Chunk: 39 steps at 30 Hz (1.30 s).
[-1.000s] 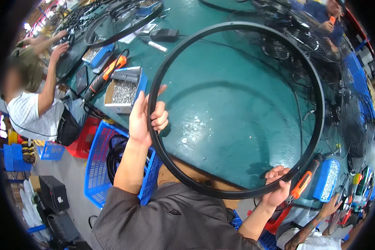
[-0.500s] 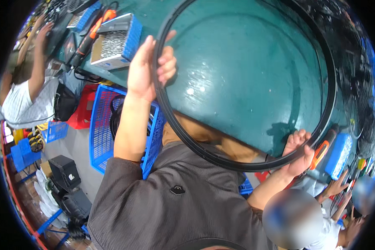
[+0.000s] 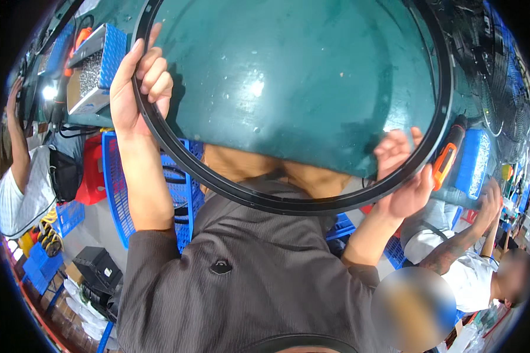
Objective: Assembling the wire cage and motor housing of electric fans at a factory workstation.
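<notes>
A large black bicycle wheel rim (image 3: pixel 300 208), with small holes along it, is held up over the green tabletop (image 3: pixel 300 94) and partly in front of my torso. Its far part runs out of the picture's top. My left hand (image 3: pixel 138 91) is closed around the rim's left side, fingers curled on the inner side and thumb up. On the lower right, my right hand (image 3: pixel 405 170) has the rim between its thumb and its fingers. Those fingers are slightly blurred and spread on the inner side.
Boxes of small metal parts stand left (image 3: pixel 94 73) and right (image 3: pixel 473 159). An orange-black power screwdriver (image 3: pixel 449 152) lies beside the right box. A blue basket (image 3: pixel 116 188) sits below the table. Co-workers are at left (image 3: pixel 26 182) and right (image 3: pixel 465 259).
The rim and both my hands have shifted left and up in the picture, while the view itself has also moved. The right hand's fingers have loosened and spread at the rim.
</notes>
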Each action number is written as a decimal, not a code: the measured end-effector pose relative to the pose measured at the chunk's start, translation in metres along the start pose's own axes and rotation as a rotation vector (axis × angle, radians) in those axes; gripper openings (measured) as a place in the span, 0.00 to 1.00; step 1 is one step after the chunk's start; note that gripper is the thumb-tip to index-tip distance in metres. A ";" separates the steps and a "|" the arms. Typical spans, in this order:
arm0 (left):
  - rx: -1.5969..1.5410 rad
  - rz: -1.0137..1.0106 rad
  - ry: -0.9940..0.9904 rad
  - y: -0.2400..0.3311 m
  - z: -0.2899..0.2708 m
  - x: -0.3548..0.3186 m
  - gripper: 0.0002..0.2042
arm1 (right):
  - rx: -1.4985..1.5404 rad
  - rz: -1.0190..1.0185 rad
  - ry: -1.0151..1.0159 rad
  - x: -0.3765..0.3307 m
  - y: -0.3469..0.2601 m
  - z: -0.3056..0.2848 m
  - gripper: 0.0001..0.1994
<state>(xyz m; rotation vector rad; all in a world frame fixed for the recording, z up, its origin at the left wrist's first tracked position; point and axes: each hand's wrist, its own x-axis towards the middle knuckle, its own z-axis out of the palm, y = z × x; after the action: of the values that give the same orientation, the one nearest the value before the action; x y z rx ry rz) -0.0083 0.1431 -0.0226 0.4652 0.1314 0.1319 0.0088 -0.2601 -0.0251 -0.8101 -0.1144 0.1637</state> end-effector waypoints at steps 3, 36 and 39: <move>-0.043 0.056 0.026 0.006 0.010 0.001 0.19 | -0.121 0.270 -0.069 -0.028 0.009 0.037 0.40; 0.518 0.387 -0.180 -0.005 0.122 -0.083 0.48 | 0.024 0.504 -0.031 -0.046 0.008 0.028 0.29; 0.462 0.408 -0.262 -0.007 0.131 -0.098 0.50 | 0.013 0.500 -0.057 -0.040 0.004 0.033 0.29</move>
<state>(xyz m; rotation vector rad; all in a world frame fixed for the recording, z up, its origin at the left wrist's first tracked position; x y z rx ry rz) -0.0840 0.0646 0.0995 0.9632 -0.1989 0.4440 -0.0359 -0.2418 -0.0067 -0.8097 0.0386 0.6586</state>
